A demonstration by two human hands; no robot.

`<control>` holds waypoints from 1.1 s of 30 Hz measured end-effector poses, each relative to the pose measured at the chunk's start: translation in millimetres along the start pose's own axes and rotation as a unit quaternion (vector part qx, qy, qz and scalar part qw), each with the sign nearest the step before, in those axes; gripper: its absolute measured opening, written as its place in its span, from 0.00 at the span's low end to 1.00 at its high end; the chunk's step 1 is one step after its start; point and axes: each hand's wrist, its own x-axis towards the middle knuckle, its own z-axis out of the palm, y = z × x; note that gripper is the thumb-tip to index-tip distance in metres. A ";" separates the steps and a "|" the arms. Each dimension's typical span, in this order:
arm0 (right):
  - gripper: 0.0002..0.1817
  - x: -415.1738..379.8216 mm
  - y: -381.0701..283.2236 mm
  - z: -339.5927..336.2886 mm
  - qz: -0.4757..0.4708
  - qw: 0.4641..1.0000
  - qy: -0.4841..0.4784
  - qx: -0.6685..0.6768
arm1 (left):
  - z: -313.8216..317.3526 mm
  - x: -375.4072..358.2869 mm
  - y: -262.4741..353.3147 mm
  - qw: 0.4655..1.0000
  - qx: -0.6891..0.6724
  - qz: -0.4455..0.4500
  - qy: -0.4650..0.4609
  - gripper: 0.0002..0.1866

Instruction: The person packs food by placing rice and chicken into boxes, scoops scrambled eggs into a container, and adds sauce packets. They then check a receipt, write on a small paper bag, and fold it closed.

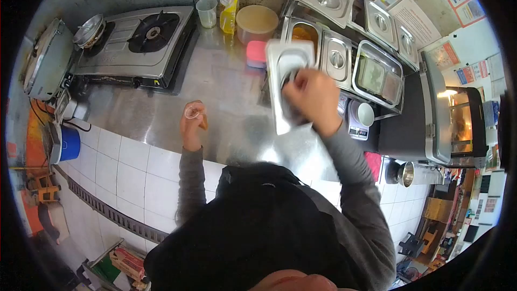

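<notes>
My right hand (318,97) is closed on the handle of a steel pan lid (277,89), which it holds over the counter in front of the food pans. The lid is slightly blurred. An open steel pan of orange food (305,33) is just behind the lid, beside a covered pan (336,60). My left hand (190,129) is over the steel counter (231,129), its fingers curled around a small clear round thing (194,111). A bit of orange-yellow shows at its fingertips.
A gas stove (134,48) stands at the left. At the back are a measuring jug (207,13), a yellow packet (228,8), a lidded tub (257,21) and a pink container (256,52). A kitchen scale (357,131) bearing a bowl (365,114) sits right of the lid.
</notes>
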 end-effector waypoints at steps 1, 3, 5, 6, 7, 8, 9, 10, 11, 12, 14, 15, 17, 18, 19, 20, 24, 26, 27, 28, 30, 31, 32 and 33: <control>0.13 -2.0 -0.4 0.2 0.003 1.000 -0.002 0.001 | 9.7 -4.4 8.0 0.999 0.029 0.010 0.024 0.15; 0.16 51.6 28.4 18.7 0.017 0.993 -0.030 -0.116 | 19.2 -1.9 20.4 0.970 0.213 0.107 0.053 0.12; 0.19 85.0 37.1 27.1 0.041 0.983 -0.080 -0.163 | 22.5 -2.9 34.1 0.822 0.508 0.249 0.067 0.11; 0.19 97.3 48.4 39.1 0.045 0.980 -0.083 -0.177 | 23.8 -4.1 30.4 0.856 0.458 0.232 0.062 0.11; 0.19 104.7 56.0 49.3 0.047 0.977 -0.086 -0.189 | 23.2 -5.0 26.1 0.886 0.407 0.216 0.058 0.11; 0.19 108.7 65.2 58.1 0.050 0.976 -0.094 -0.192 | 22.1 -7.6 21.9 0.912 0.355 0.197 0.055 0.11; 0.19 112.3 73.3 65.5 0.051 0.974 -0.102 -0.196 | 20.9 -12.0 17.6 0.927 0.331 0.167 0.050 0.11; 0.19 116.1 78.3 71.5 0.052 0.973 -0.109 -0.198 | 19.3 -16.6 13.8 0.941 0.307 0.138 0.045 0.11; 0.19 118.3 84.0 77.8 0.054 0.975 -0.099 -0.190 | 18.2 -19.8 10.1 0.952 0.282 0.110 0.039 0.11; 0.19 116.4 85.7 80.0 0.057 0.978 -0.090 -0.181 | 17.6 -23.3 6.6 0.955 0.281 0.086 0.041 0.11; 0.20 110.4 94.6 81.8 0.063 0.986 -0.083 -0.130 | 19.4 -30.2 -2.2 0.959 0.279 0.035 0.036 0.11; 0.19 104.7 94.7 74.8 0.067 0.990 -0.085 -0.087 | 22.3 -33.0 -7.5 0.963 0.266 0.021 0.029 0.11; 0.19 86.4 93.7 57.2 0.053 0.997 -0.054 -0.019 | 33.2 -37.3 -18.0 0.971 0.240 -0.006 0.011 0.12; 0.18 71.6 89.0 46.5 0.033 0.999 -0.020 0.005 | 41.9 -39.0 -21.8 0.977 0.213 -0.010 0.000 0.12; 0.18 55.1 83.5 35.0 0.012 0.999 0.015 0.029 | 52.9 -41.2 -25.2 0.982 0.186 -0.012 -0.010 0.13; 0.16 34.2 77.4 21.4 -0.003 0.998 0.015 0.063 | 65.7 -44.1 -28.9 0.987 0.159 -0.015 -0.021 0.13; 0.10 -92.3 74.8 -5.7 0.024 0.973 -0.124 0.194 | 133.5 -62.4 -45.5 0.990 0.101 -0.044 -0.083 0.15; 0.10 -170.9 106.2 15.0 0.062 0.890 -0.247 0.379 | 180.5 -79.7 -55.8 0.989 0.067 -0.050 -0.123 0.15; 0.10 -205.1 115.0 14.1 0.137 0.849 -0.262 0.437 | 205.3 -91.2 -63.2 0.983 0.061 -0.055 -0.161 0.15; 0.12 -235.1 121.3 6.7 0.239 0.790 -0.262 0.501 | 230.3 -105.5 -68.3 0.976 0.056 -0.062 -0.200 0.14; 0.17 -298.5 145.0 -5.5 0.327 0.691 -0.132 0.631 | 283.5 -142.4 -75.1 0.952 0.010 -0.133 -0.274 0.12; 0.17 -327.4 157.3 -14.8 0.359 0.636 -0.053 0.681 | 299.9 -162.3 -102.1 0.930 -0.032 -0.152 -0.333 0.10; 0.15 -355.8 171.9 -23.3 0.395 0.592 0.020 0.702 | 322.4 -184.5 -112.2 0.906 -0.046 -0.219 -0.359 0.08; 0.13 -390.2 193.5 -24.9 0.399 0.593 0.053 0.697 | 339.5 -205.9 -133.9 0.884 -0.015 -0.257 -0.391 0.07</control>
